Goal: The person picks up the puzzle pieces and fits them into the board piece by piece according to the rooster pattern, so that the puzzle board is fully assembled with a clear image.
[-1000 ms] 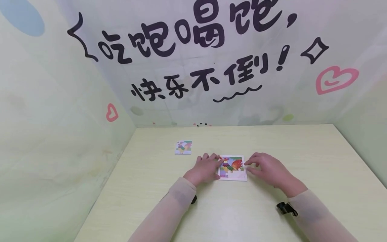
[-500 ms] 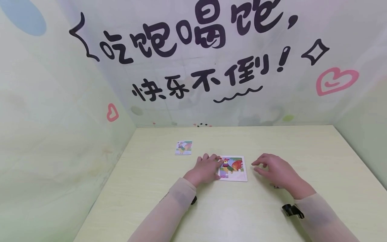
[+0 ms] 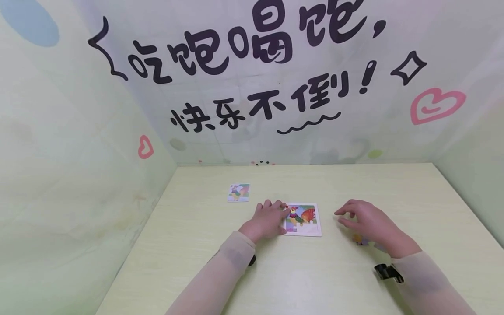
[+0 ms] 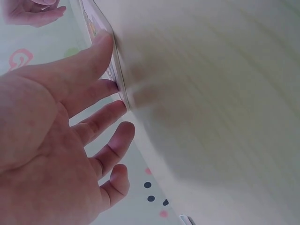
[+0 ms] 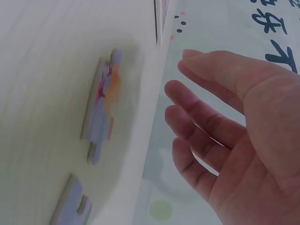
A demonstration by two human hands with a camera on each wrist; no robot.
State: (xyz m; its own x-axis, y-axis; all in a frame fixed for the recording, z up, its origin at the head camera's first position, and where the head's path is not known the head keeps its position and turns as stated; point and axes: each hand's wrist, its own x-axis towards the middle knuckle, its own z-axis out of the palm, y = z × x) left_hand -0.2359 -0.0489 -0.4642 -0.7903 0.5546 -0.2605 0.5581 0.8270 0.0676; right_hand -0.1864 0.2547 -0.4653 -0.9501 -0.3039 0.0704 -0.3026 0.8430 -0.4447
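A small jigsaw puzzle frame (image 3: 319, 227) with a white border lies flat on the table. A colourful rooster picture fills most of it, and its lower right part is white. My left hand (image 3: 265, 221) rests at its left side, with thumb and fingers touching the edge in the left wrist view. To the right of the frame, my right hand (image 3: 368, 223) hovers over the table with loosely bent fingers and nothing between them. Beneath it lie a purple and orange puzzle piece (image 5: 101, 105) and a paler purple piece (image 5: 68, 204), partly cut off in the right wrist view.
Behind and left of the frame lies a small square picture card (image 3: 239, 192) with a paler rooster. The table (image 3: 299, 280) meets a printed cloth wall (image 3: 236, 144) at the back, and further walls stand on both sides.
My right hand has moved away from the frame's right edge, rightward and slightly toward me, so loose pieces now show beneath it. My left hand and the frame have stayed put.
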